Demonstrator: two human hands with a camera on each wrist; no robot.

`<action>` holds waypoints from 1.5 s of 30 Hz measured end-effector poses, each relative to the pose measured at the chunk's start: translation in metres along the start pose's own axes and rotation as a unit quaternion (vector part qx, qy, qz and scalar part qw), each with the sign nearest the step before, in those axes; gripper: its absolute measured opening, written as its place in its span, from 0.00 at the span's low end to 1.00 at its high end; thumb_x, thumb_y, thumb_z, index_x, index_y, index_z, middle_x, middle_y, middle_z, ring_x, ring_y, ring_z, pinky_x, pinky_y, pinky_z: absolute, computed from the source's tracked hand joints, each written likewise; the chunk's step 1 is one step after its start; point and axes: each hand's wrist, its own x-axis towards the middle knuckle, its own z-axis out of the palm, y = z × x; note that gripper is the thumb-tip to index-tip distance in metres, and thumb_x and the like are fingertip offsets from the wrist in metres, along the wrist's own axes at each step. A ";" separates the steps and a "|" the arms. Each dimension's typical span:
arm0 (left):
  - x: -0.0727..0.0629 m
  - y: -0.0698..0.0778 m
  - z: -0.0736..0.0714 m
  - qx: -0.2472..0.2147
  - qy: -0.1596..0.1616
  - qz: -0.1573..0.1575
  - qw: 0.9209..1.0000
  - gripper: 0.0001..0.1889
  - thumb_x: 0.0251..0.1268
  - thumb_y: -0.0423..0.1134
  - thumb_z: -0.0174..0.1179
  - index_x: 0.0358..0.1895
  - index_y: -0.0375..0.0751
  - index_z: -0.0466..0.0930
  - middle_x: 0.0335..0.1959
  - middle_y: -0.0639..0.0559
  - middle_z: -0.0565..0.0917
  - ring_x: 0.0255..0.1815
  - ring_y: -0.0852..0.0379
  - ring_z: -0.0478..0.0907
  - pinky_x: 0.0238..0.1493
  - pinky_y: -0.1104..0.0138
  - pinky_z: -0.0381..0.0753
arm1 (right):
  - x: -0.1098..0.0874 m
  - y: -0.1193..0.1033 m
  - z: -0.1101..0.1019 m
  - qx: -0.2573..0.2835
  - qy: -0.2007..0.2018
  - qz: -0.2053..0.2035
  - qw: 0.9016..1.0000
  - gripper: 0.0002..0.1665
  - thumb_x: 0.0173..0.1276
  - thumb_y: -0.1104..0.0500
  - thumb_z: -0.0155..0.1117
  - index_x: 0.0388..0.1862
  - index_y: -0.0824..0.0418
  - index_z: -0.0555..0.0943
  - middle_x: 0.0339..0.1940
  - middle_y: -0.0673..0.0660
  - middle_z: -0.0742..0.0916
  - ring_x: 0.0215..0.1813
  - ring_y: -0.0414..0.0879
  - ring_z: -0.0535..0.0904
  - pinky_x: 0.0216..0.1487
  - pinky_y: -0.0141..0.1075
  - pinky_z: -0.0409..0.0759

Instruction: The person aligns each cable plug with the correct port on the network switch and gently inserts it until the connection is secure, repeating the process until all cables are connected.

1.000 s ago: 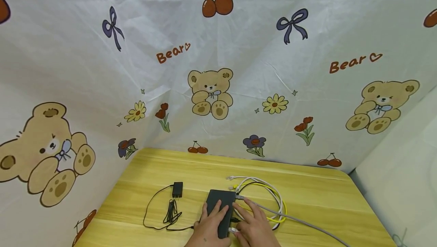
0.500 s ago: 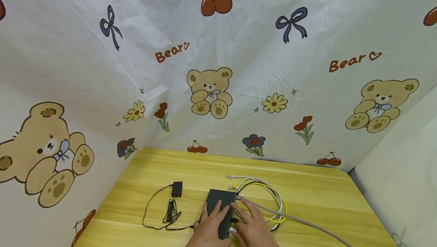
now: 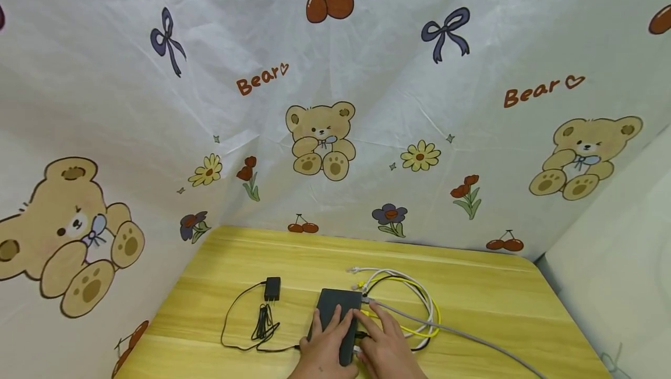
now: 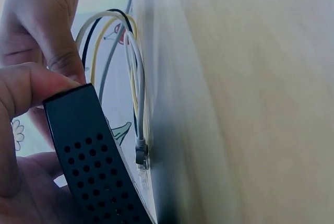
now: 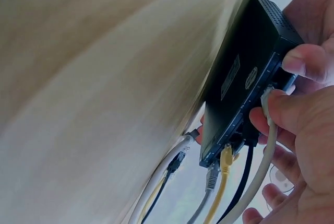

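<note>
A flat black network switch (image 3: 335, 306) lies under my left hand (image 3: 326, 351), tilted up from the table in the wrist views. That hand grips it, fingers spread over the top and thumb (image 4: 44, 83) at the near end with the vent holes. My right hand (image 3: 390, 349) pinches the plug of a white network cable (image 5: 267, 106) between thumb and forefinger, at a port near that end. Along the same port side, a black cable (image 5: 250, 135), a yellow cable (image 5: 226, 158) and a grey cable (image 5: 211, 177) sit plugged in. Fingers partly hide the white plug's tip.
A black power adapter (image 3: 272, 289) lies on the wooden table (image 3: 236, 257) to the left, its bundled cord (image 3: 264, 326) running to the switch. Loops of cable (image 3: 432, 309) spread at the right, some loose ends behind the switch. A bear-print cloth (image 3: 367, 76) hangs at the back.
The white plug now shows less between the switch and my right fingers, and sits nearer the port side. Both hands have barely moved; the head view has shifted slightly.
</note>
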 end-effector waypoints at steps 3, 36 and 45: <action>0.000 -0.001 0.001 -0.007 0.001 0.000 1.000 0.49 0.49 0.51 0.71 0.78 0.65 0.58 0.80 0.44 0.56 0.76 0.19 0.36 0.46 0.16 0.51 | -0.001 0.001 0.001 0.000 0.001 0.006 1.000 0.09 0.57 0.52 0.76 0.23 0.47 0.84 0.68 0.55 0.78 0.71 0.65 0.68 0.56 0.60 0.76; 0.001 -0.018 -0.006 -0.029 -0.002 -0.025 0.999 0.58 0.43 0.65 0.75 0.80 0.55 0.55 0.81 0.36 0.45 0.70 0.09 0.41 0.50 0.18 0.56 | -0.026 0.021 -0.009 -0.030 0.015 -0.032 0.999 0.10 0.57 0.37 0.74 0.35 0.36 0.90 0.71 0.61 0.76 0.75 0.65 0.62 0.47 0.61 0.80; 0.003 -0.018 -0.006 -0.039 -0.004 -0.024 0.999 0.57 0.44 0.63 0.75 0.80 0.53 0.56 0.81 0.35 0.44 0.69 0.08 0.41 0.51 0.17 0.52 | -0.048 0.023 -0.002 -0.084 -0.150 0.121 0.978 0.30 0.55 0.23 0.60 0.33 0.45 0.88 0.82 0.64 0.57 0.80 0.67 0.45 0.58 0.70 0.69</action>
